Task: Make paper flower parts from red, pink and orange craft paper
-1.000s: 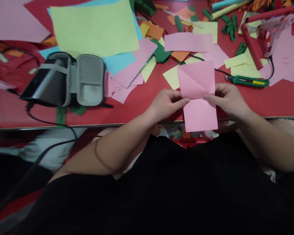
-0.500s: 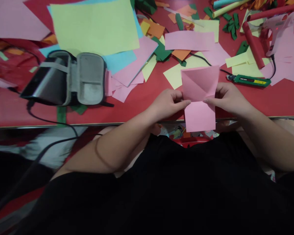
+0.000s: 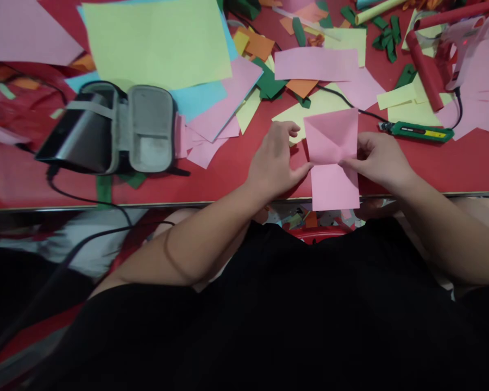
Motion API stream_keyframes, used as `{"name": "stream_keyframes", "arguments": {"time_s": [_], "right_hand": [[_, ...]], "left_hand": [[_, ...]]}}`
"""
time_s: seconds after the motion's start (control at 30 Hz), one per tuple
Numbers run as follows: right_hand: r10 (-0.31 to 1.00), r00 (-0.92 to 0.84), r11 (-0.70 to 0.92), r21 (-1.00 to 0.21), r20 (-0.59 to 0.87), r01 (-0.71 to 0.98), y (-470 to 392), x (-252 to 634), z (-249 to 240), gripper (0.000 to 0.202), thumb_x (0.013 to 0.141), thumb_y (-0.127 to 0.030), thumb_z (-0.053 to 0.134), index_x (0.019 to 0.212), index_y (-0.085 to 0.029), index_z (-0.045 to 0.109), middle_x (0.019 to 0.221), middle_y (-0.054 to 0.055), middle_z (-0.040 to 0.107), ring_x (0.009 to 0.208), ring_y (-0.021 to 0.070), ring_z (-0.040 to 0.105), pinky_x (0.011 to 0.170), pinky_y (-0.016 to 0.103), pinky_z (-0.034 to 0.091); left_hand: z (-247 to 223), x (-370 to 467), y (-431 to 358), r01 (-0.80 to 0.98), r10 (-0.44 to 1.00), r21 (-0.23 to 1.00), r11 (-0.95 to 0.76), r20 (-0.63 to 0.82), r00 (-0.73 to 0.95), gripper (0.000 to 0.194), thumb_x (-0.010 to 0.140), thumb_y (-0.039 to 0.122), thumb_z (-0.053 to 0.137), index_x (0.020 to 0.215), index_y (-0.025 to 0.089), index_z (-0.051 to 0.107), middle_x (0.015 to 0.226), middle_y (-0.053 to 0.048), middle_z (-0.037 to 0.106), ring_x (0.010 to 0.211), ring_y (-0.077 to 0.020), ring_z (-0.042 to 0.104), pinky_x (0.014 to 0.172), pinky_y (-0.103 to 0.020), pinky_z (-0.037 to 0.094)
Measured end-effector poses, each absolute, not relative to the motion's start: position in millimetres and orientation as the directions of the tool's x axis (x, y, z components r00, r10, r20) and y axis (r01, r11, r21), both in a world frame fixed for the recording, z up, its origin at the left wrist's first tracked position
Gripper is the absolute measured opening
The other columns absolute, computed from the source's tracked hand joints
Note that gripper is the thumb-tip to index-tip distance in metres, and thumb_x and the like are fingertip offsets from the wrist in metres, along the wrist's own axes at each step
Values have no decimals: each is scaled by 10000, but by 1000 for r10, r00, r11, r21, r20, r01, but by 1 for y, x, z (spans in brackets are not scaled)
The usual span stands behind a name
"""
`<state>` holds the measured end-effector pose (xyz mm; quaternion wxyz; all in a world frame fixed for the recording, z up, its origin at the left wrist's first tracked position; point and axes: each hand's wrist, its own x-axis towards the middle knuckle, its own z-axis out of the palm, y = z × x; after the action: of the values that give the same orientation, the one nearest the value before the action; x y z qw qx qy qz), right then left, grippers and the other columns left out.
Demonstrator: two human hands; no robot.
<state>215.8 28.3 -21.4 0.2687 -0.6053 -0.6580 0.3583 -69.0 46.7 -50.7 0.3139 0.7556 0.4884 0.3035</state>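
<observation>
A creased sheet of pink paper [image 3: 334,185] is held up over the table's front edge, with a fold line across its middle and slanting creases in the upper half. My right hand [image 3: 385,162] pinches its right edge at the fold, thumb in front and fingers behind. At the left edge is my left hand [image 3: 274,160], its fingers lifted apart from the paper and curled slightly. Its thumb tip meets or nearly meets the paper's left edge at the fold.
A green box cutter [image 3: 421,132] lies right of my right hand, below a pink glue gun [image 3: 464,46] with its cable. An open grey-lined case [image 3: 150,130] holding a dark device sits left. Yellow card [image 3: 157,43], paper scraps and red rolled tubes [image 3: 424,70] cover the back.
My left hand has let go with its fingers, which moved up and left off the paper. The paper has shifted slightly upward, still pinched by my right hand.
</observation>
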Motion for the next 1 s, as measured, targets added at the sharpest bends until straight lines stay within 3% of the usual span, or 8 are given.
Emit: {"name": "stream_keyframes", "arguments": {"time_s": [0.13, 0.33, 0.47, 0.53, 0.63, 0.73, 0.87, 1.0], "right_hand": [[990, -129, 41, -742, -62, 669, 30, 215, -20, 317, 804, -375, 975, 788, -284, 671, 819, 49, 739, 802, 285, 681, 713, 441, 502], [984, -177, 130, -642, -10, 756, 32, 215, -28, 351, 812, -418, 944, 784, -287, 620, 756, 47, 671, 807, 292, 657, 717, 435, 481], [991, -131, 89, -579, -32, 811, 35, 234, -10, 408, 802, -421, 990, 1115, -262, 781, 1034, 107, 779, 925, 322, 689, 834, 490, 523], [998, -56, 59, -503, 21, 862, 40, 261, 7, 475, 855, -421, 963, 1257, -235, 794, 1114, 136, 791, 953, 318, 686, 856, 496, 508], [998, -19, 36, -265, 64, 964, 51, 310, 28, 349, 913, -400, 957, 1193, -257, 807, 1120, 134, 760, 901, 269, 635, 830, 462, 467], [995, 1, -10, -86, -104, 996, 63, 342, 32, 388, 783, -273, 1071, 1019, -258, 764, 1012, 87, 737, 834, 222, 559, 752, 417, 428], [987, -27, 7, -124, -159, 992, 67, 346, 27, 352, 776, -131, 1059, 929, -234, 760, 890, 23, 711, 791, 182, 551, 731, 403, 404], [996, -80, 73, -186, -28, 980, 57, 346, 29, 280, 881, -192, 996, 1068, -246, 794, 1085, 100, 763, 941, 264, 621, 816, 433, 418]], "left_hand": [[-59, -67, 48, 576, 842, 642, -506, 222, 491, 575, 874, 491, 922, 1364, 285, 705, 1489, -176, 685, 1451, -450, 588, 1294, -640, 452], [-58, -64, 52, 511, 700, 609, -607, 106, 706, 516, 959, 542, 825, 1427, 333, 766, 1730, -117, 611, 1665, -487, 436, 1415, -659, 275], [-57, -66, 57, 531, 704, 622, -575, 45, 709, 555, 954, 527, 841, 1481, 371, 761, 1777, -93, 583, 1668, -475, 425, 1407, -630, 280], [-57, -66, 58, 533, 716, 643, -551, 36, 697, 606, 936, 534, 858, 1510, 372, 753, 1773, -95, 578, 1666, -475, 424, 1400, -624, 288], [-58, -65, 60, 524, 728, 669, -526, 36, 685, 697, 895, 587, 887, 1541, 371, 744, 1767, -103, 578, 1665, -489, 412, 1406, -633, 267], [-58, -65, 60, 524, 730, 671, -525, 38, 682, 737, 876, 640, 894, 1547, 376, 741, 1774, -100, 579, 1652, -501, 405, 1412, -652, 241], [-58, -66, 60, 538, 721, 640, -549, 36, 692, 752, 909, 671, 863, 1584, 374, 716, 1793, -102, 563, 1650, -505, 407, 1412, -670, 234], [-56, -66, 57, 565, 705, 570, -597, 36, 709, 763, 974, 715, 790, 1647, 376, 667, 1842, -105, 509, 1661, -487, 418, 1410, -669, 256]]}}
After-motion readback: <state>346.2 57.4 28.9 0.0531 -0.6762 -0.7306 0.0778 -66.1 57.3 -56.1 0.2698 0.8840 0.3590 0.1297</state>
